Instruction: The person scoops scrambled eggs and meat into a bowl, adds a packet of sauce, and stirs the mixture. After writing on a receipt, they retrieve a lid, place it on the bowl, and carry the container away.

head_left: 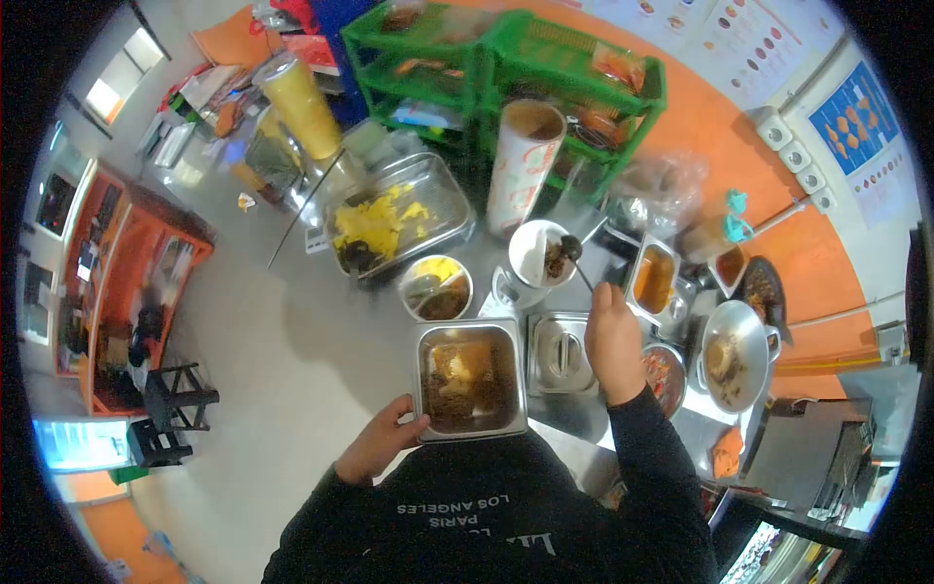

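My left hand [377,438] grips the near left corner of a square steel food pan [520,389], thumb over the rim. Brown sauce with a paler lump lies inside the pan, which is held in front of my chest. In my right hand [615,341] is the handle of a dark-headed ladle [572,248]. The ladle's head is at the right rim of a white paper bowl [526,255], where dark brown food sits on one side. A second bowl [403,290], to its left, holds yellow and brown food.
A steel tray [465,209] with yellow food stands behind the bowls. Near my right forearm are a lidded steel pan [561,355], an orange sauce pan [639,277] and a large two-handled pot [715,316]. Green crates [486,58] and a tall paper roll [525,170] stand at the back.
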A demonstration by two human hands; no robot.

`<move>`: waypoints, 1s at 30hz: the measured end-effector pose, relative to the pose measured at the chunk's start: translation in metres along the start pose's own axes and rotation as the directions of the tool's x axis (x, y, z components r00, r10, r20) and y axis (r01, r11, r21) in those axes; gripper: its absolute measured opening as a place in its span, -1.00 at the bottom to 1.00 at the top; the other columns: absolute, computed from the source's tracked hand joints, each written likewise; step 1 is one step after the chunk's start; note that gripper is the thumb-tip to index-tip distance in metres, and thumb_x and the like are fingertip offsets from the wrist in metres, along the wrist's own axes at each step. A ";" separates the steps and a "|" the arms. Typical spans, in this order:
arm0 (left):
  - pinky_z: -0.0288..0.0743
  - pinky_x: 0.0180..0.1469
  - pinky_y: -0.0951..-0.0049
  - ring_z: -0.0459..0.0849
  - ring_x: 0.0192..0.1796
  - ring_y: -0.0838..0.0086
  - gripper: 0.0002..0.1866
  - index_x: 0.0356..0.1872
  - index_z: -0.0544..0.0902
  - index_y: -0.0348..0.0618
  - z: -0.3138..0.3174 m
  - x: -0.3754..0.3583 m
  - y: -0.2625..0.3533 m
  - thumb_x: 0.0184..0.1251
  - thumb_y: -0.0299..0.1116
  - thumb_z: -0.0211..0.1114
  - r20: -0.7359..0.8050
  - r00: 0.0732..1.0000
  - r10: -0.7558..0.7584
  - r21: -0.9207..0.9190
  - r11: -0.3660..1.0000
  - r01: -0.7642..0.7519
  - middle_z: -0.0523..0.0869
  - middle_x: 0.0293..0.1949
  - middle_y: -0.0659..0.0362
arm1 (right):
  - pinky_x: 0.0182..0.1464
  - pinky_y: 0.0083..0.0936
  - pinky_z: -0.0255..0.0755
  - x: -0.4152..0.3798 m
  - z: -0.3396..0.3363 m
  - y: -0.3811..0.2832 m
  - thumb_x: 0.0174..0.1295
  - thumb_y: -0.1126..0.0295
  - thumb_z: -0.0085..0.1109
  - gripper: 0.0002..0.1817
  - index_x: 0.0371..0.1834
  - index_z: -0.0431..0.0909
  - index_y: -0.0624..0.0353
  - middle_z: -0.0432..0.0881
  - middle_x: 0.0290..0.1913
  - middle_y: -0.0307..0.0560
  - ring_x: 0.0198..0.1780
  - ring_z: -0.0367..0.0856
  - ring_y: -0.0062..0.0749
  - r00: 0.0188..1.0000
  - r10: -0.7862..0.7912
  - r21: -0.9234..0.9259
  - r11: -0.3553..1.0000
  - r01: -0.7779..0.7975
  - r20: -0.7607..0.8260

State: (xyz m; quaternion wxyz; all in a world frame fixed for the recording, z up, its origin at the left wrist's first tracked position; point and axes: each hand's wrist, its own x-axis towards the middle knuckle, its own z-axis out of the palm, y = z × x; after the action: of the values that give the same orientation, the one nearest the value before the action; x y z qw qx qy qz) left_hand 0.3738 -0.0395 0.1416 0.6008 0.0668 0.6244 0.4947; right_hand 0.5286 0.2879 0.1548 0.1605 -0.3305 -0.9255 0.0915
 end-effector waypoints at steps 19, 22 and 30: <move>0.62 0.18 0.36 0.66 0.04 0.48 -0.78 0.08 0.52 -0.24 -0.033 -0.058 -0.054 0.57 -0.36 0.16 -0.164 0.981 0.105 -0.166 0.977 -0.132 0.65 0.00 0.18 | -0.30 -0.03 0.58 -0.026 0.019 -0.006 0.29 0.56 0.01 -0.82 -0.05 0.43 0.25 0.59 -0.14 0.19 -0.25 0.66 0.22 0.993 0.042 -0.059 0.997 -0.049 -0.108; 0.62 0.18 0.36 0.65 0.04 0.48 -0.78 0.09 0.52 -0.23 -0.035 -0.059 -0.057 0.57 -0.36 0.16 -0.162 0.980 0.111 -0.177 0.974 -0.140 0.64 0.00 0.18 | -0.29 -0.04 0.58 -0.027 0.022 -0.001 0.32 0.54 0.00 -0.79 0.00 0.44 0.25 0.59 -0.11 0.20 -0.23 0.67 0.22 0.994 0.028 -0.069 0.997 -0.035 -0.110; 0.62 0.20 0.35 0.64 0.07 0.49 -0.78 0.10 0.51 -0.24 -0.032 -0.055 -0.049 0.58 -0.36 0.14 -0.159 0.983 0.087 -0.188 0.975 -0.117 0.62 -0.01 0.19 | -0.26 0.02 0.55 -0.024 0.027 0.014 0.36 0.51 0.00 -0.81 0.01 0.42 0.21 0.61 -0.05 0.19 -0.22 0.66 0.23 0.986 0.072 -0.024 0.997 -0.077 -0.151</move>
State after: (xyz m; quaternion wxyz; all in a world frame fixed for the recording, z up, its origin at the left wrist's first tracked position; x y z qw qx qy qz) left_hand 0.3873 -0.1186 0.1379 0.5294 0.0020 0.6118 0.5877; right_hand 0.5448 0.2813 0.1205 0.2210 -0.3733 -0.8991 0.0585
